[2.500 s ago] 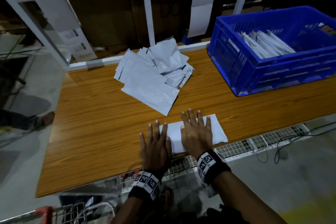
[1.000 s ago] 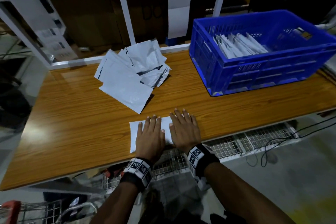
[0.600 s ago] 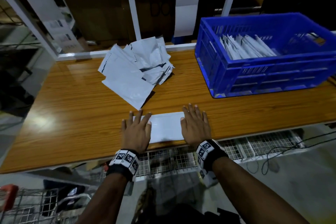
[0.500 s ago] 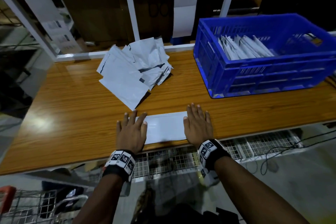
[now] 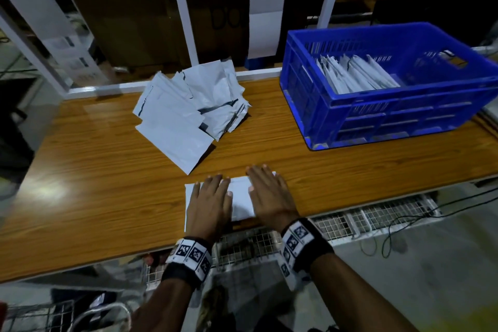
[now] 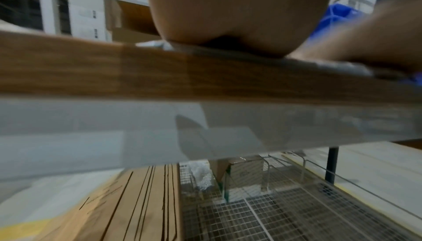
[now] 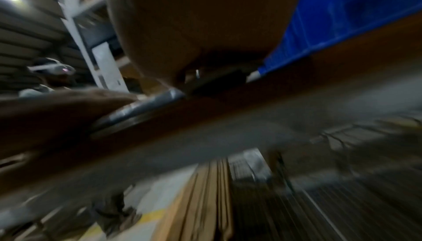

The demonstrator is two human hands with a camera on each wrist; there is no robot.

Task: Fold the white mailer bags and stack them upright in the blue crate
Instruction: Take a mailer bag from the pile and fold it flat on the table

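While the two palms were spread apart at the ends of the mailer bag (image 5: 240,201) half a second ago, they have now slid back together over its middle, which looks like the end of a smoothing stroke along the crease. The left hand (image 5: 209,203) lies flat with straight fingers on the left part of the bag, and the right hand (image 5: 270,196) lies flat on the right part, its fingertips reaching past the far edge; neither grasps anything, both simply press down. The bag sits at the near edge of the worktop (image 5: 94,175), right in front of the person, with its left end showing white beyond the left hand.

Farther back, a loose pile of unfolded bags (image 5: 188,113) lies toward the middle of the worktop, well apart from the pressed one. The blue crate (image 5: 398,116) stands at the right, holding a row of folded bags (image 5: 353,75) leaning on edge along its left side.

My guess is the crease is now set, so the bag either takes one more fold or gets picked up and carried right to the crate. Plenty of the pile remains, so the job is far from finished.
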